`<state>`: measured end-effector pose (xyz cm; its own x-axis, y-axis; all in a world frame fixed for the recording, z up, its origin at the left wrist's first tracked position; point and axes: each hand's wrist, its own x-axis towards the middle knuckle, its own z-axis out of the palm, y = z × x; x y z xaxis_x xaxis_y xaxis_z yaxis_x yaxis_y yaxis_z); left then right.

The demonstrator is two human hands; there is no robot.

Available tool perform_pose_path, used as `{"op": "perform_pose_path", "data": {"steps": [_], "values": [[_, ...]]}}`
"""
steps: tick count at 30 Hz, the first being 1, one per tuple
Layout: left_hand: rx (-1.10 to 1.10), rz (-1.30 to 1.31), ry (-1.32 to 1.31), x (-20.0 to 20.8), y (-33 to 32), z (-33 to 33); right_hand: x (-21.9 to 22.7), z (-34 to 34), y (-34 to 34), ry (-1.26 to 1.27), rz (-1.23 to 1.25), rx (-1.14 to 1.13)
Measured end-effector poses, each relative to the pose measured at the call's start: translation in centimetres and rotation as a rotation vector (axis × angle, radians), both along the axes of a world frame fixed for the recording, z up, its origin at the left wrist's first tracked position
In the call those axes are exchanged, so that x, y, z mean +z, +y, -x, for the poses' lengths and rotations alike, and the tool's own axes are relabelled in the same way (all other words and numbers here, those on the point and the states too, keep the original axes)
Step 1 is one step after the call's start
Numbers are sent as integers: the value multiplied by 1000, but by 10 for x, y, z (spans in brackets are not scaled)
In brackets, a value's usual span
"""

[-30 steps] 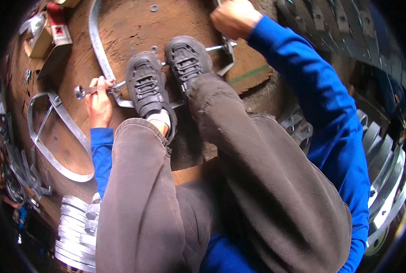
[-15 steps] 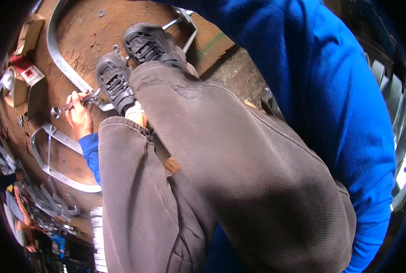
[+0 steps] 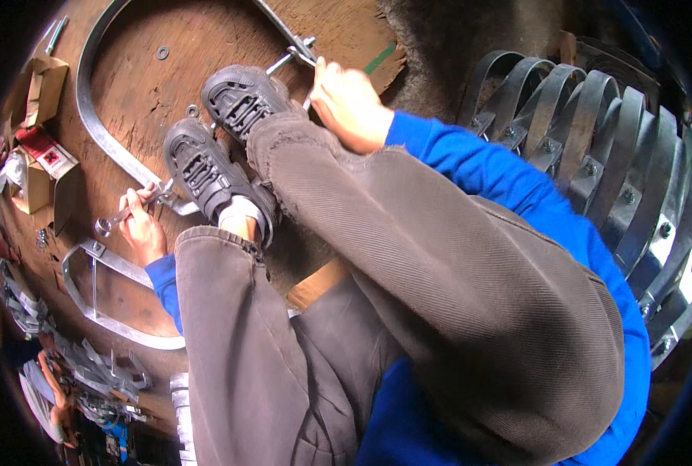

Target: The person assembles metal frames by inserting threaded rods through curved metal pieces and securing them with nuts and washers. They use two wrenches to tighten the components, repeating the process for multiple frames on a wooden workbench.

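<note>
My left hand (image 3: 142, 234) is closed around a steel wrench (image 3: 104, 227), its ring end pointing left. The wrench's other end is at a bolted joint on a large curved metal strap (image 3: 91, 116) lying on the wooden board. My right hand (image 3: 350, 105) is at the strap's far-right end, fingers closed on its bent part beside a bolt and nut (image 3: 308, 43). A thin metal rod (image 3: 278, 64) leads from there toward my shoes, which hide its middle. My two dark shoes (image 3: 241, 101) are between the hands, over the strap's opening.
A second bolted metal frame (image 3: 121, 330) lies near my left forearm. Torn cardboard boxes (image 3: 47, 89) and a red-and-white box (image 3: 47, 151) are at left. Washers (image 3: 163, 53) lie on the wooden board (image 3: 206, 35). Several curved metal straps (image 3: 579, 132) stand in a row at right. Another person's arm (image 3: 55, 380) shows lower left.
My right hand has come into view and closed on the strap's far-right end. The left hand still holds the wrench at the joint. The view has shifted, showing more of the strap row.
</note>
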<state>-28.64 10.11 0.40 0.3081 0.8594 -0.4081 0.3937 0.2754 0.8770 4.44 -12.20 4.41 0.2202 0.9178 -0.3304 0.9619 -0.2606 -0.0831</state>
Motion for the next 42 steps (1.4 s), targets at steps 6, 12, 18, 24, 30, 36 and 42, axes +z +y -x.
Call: {"op": "perform_pose_path", "data": {"steps": [6,12,18,24,30,36,42], "values": [[40,1,31,9,-5,-6,-27,20,-19,162,-54,-334],[14,-25,-19,1,-2,0,-14,5,-45,487,-29,-474],[34,-27,12,7,2,4,37,-79,-2,56,-135,48],[40,-39,12,0,0,7,46,-116,99,-29,-342,482],[19,-46,36,7,-1,-4,-23,-71,181,-227,72,518],[-7,-4,31,4,0,-14,-112,-48,256,-478,670,298],[44,-30,18,10,-1,9,9,-52,106,-59,-241,505]]}}
